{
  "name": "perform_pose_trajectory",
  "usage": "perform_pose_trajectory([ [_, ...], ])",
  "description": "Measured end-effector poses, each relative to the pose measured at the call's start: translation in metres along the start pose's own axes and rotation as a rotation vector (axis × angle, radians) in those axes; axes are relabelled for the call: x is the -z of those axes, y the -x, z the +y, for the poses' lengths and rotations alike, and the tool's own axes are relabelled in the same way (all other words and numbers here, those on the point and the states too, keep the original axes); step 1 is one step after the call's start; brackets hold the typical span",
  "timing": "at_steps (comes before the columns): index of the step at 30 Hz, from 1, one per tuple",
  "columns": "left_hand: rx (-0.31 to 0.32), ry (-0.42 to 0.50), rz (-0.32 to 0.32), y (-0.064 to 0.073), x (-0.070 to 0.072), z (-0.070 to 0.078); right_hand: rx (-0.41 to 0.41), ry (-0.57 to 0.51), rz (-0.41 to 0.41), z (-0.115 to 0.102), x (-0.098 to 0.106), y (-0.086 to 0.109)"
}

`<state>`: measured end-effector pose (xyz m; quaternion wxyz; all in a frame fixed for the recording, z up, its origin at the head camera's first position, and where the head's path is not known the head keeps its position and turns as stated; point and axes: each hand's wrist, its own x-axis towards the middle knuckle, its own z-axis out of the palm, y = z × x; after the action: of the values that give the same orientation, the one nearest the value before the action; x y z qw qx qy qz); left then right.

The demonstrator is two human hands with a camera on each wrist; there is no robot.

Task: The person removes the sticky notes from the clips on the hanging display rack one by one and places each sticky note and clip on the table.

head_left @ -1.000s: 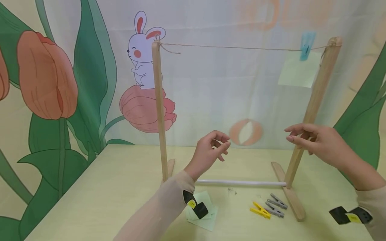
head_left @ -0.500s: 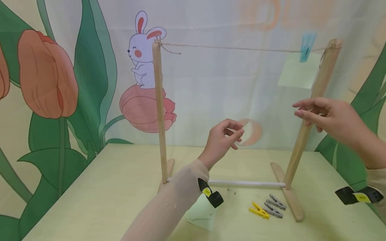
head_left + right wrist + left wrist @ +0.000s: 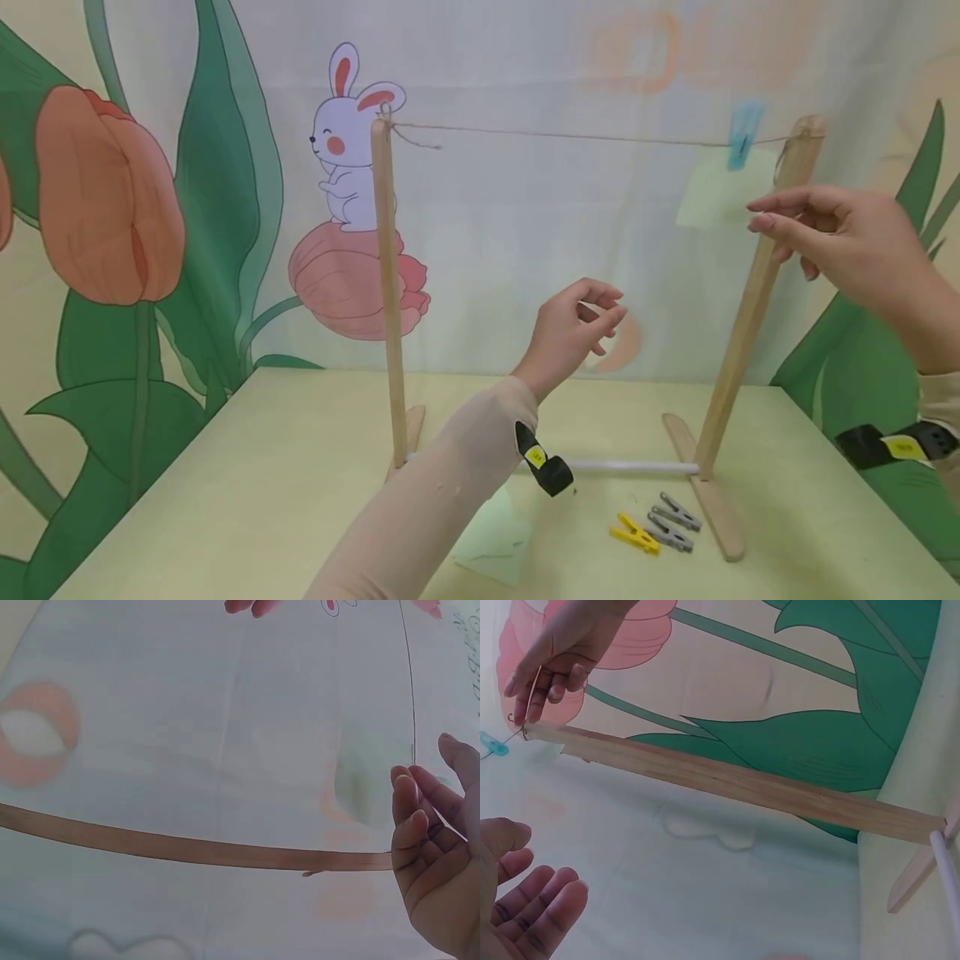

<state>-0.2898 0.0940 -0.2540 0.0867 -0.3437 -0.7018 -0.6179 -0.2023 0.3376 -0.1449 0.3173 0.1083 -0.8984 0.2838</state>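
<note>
My left hand (image 3: 573,329) hovers in front of the wooden frame, its fingers loosely bent and nothing between them. Raised beside the frame's right post (image 3: 738,350), my right hand (image 3: 855,242) also has bent fingers and no visible object in them. Twine (image 3: 555,134) runs between the post tops. A blue clothespin (image 3: 744,137) clips a pale green paper square (image 3: 705,196) to it near the right end, left of and above my right fingertips. In the left wrist view, a thin strand (image 3: 534,697) passes by the right fingers; contact is unclear.
On the table (image 3: 247,500) lie a yellow clothespin (image 3: 636,535) and grey clothespins (image 3: 671,529), near the frame's right foot (image 3: 723,525). Pale green papers (image 3: 495,546) lie partly behind my left forearm. A white rod (image 3: 630,467) joins the posts low down.
My right hand has risen along the right post toward the hanging paper. My left hand has moved up and to the right. The view has tipped slightly upward.
</note>
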Motion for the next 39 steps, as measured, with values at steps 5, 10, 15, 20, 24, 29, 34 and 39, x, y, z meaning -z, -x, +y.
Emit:
perform_pose_trajectory([
  [5, -0.008, 0.007, -0.004, -0.006, -0.005, 0.005, 0.022, -0.070, 0.050, -0.005, 0.006, -0.008],
  [10, -0.011, 0.043, 0.003, -0.012, -0.011, 0.011, -0.019, -0.133, 0.116, -0.010, 0.017, -0.015],
  [15, -0.006, 0.084, 0.029, -0.020, -0.019, 0.020, -0.038, -0.134, 0.165, -0.015, 0.025, -0.026],
  [20, 0.000, 0.107, 0.046, -0.026, -0.026, 0.030, -0.054, -0.135, 0.147, -0.022, 0.033, -0.037],
  [24, 0.011, 0.109, 0.046, -0.029, -0.031, 0.036, -0.048, -0.161, 0.116, -0.028, 0.037, -0.046],
  [29, 0.026, 0.107, 0.055, -0.037, -0.037, 0.042, -0.033, -0.141, 0.059, -0.034, 0.037, -0.059],
  [34, 0.048, 0.096, 0.076, -0.046, -0.041, 0.051, -0.065, -0.067, -0.002, -0.038, 0.037, -0.069],
  [39, 0.075, 0.110, 0.096, -0.053, -0.045, 0.060, -0.114, -0.084, -0.033, -0.042, 0.035, -0.075],
])
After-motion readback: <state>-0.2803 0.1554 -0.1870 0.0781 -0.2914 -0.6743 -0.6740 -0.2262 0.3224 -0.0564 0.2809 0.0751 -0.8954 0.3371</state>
